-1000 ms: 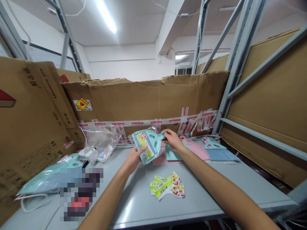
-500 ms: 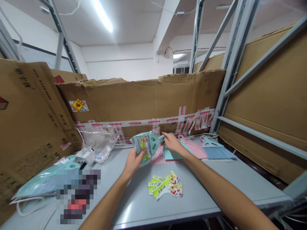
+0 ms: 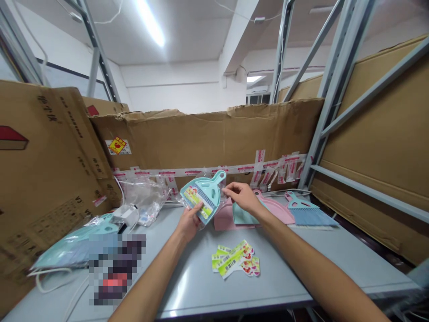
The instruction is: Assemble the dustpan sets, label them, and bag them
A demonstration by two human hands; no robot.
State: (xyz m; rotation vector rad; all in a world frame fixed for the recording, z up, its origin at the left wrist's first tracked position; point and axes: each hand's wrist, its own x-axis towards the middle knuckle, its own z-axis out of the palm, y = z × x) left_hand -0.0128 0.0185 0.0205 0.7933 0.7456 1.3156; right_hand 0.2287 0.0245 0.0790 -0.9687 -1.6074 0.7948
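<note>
A teal dustpan and brush set (image 3: 201, 192), with a green and yellow label and clear plastic around it, is held up over the table by my left hand (image 3: 189, 221), thumb on its front. Just right of its handle, my right hand (image 3: 243, 196) pinches the edge of the clear plastic. Several printed labels (image 3: 234, 260) lie overlapping on the grey table below. Behind my right hand are a teal dustpan (image 3: 244, 215) and pink dustpans (image 3: 279, 210). A blue-bristled brush (image 3: 310, 214) lies to their right.
Wrapped teal sets (image 3: 77, 239) lie at the left beside a white device (image 3: 125, 215), cables and a pixelated dark patch. Crumpled clear bags (image 3: 144, 197) sit behind. A long cardboard box (image 3: 201, 143) lines the back; grey metal posts (image 3: 335, 89) stand at the right.
The set in my left hand has turned so that its handle points more upward. My right hand has left the handle and is now at the plastic beside it. The view has shifted slightly.
</note>
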